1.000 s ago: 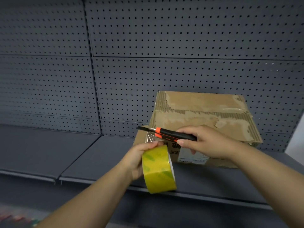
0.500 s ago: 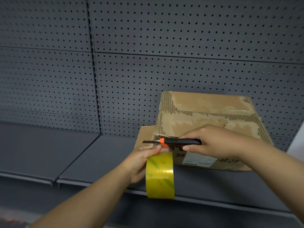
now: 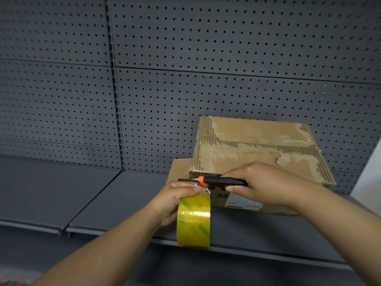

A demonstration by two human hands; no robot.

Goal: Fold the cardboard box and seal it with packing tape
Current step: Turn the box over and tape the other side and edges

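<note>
A closed, worn cardboard box [image 3: 257, 149] sits on the grey shelf at the right, with clear tape along its top seam and torn patches showing the corrugation. My left hand [image 3: 175, 201] holds a roll of yellowish packing tape [image 3: 193, 219] upright in front of the box's left front corner. A strip of clear tape runs from the roll up to that corner. My right hand [image 3: 261, 184] grips a black and orange utility knife [image 3: 218, 181], held level with its blade pointing left across the strip just above the roll.
The grey metal shelf [image 3: 86, 195] runs left from the box and ends in a front lip. A perforated grey back panel [image 3: 206, 69] rises behind. A flat piece of cardboard [image 3: 177, 168] stands behind the box's left side.
The knife has dropped from a tilt to level and come down onto the tape strip. The roll has turned edge-on, and the view has shifted slightly down and left.
</note>
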